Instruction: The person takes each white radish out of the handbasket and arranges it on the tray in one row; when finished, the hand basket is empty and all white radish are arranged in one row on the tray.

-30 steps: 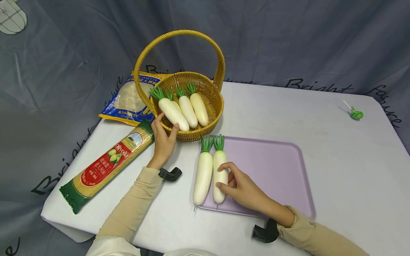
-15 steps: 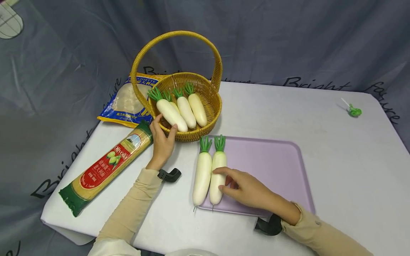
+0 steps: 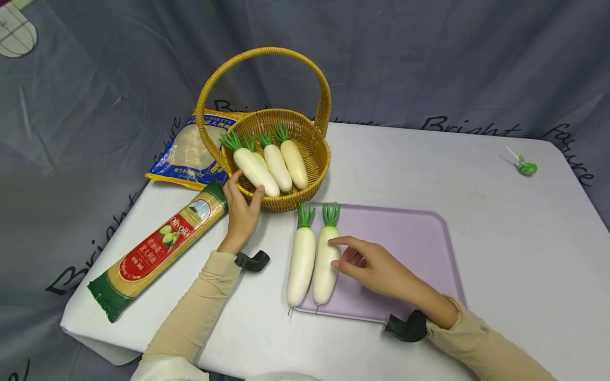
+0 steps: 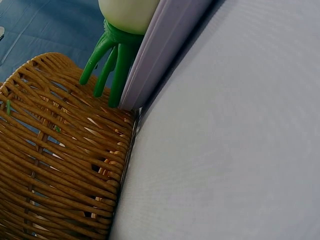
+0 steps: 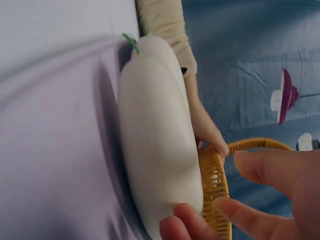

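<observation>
Fingers of the nearer right hand point(image 3: 380, 269) are held parted, with a green-topped white radish point(image 3: 325, 271), long axis crosswise to them, laid just left of their tips on the rectangular lilac tray point(image 3: 402, 233).

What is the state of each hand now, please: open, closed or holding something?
Left hand: at the basket rim; whether it grips cannot be told.
Right hand: open, close to a white radish.

"Olivoilà" heads the red label on the long pack point(image 3: 159, 248), above "意大利面" — "CHIETTE" and Chinese characters show on the blue-and-yellow bag point(image 3: 188, 151) — "Bright" repeats across the grey cloth point(image 3: 405, 63).
</observation>
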Demonstrator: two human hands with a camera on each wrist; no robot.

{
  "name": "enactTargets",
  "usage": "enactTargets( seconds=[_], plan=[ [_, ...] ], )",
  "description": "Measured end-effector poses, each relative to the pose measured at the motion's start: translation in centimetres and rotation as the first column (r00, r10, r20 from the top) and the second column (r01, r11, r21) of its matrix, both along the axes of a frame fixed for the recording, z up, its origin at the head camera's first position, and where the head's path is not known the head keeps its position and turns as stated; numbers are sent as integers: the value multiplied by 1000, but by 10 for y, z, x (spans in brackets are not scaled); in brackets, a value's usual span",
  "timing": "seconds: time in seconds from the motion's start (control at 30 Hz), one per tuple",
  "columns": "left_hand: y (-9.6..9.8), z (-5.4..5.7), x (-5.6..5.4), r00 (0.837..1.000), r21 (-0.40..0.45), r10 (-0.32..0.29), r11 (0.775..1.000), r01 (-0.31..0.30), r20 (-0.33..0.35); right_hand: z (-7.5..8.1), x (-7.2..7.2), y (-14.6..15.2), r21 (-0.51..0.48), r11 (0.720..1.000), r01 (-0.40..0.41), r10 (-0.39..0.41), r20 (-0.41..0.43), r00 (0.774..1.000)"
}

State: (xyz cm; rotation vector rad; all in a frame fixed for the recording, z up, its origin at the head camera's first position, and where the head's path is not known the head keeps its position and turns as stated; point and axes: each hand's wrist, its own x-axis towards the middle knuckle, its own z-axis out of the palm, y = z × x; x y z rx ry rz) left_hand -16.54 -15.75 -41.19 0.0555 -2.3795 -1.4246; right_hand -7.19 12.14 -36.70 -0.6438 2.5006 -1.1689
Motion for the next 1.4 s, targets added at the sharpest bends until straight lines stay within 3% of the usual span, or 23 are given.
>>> enactTargets(
  seconds=[0.43,0.67,1.03,1.23,1.4],
  plan=[
    [0,-1,-1,1000,-1,16,1000,-16,-6,3,-15,8,-104,978,180,-179,26,984],
    [0,0,-1,1000,0,15,1000,-15,-1,4,-21,12,-127,965,231,-230,25,973],
    [0,0,-1,1000,3,14,1000,-14,-2,-3,-31,18,-192,951,243,-227,100,969],
    [0,0,-1,1000,10,1,1000,-1,1,-1,-39,26,-192,951,241,-211,167,963],
    [0,0,-2,1000,10,0,1000,0,-8,1,-48,31,-247,941,232,-189,188,964]
  ],
)
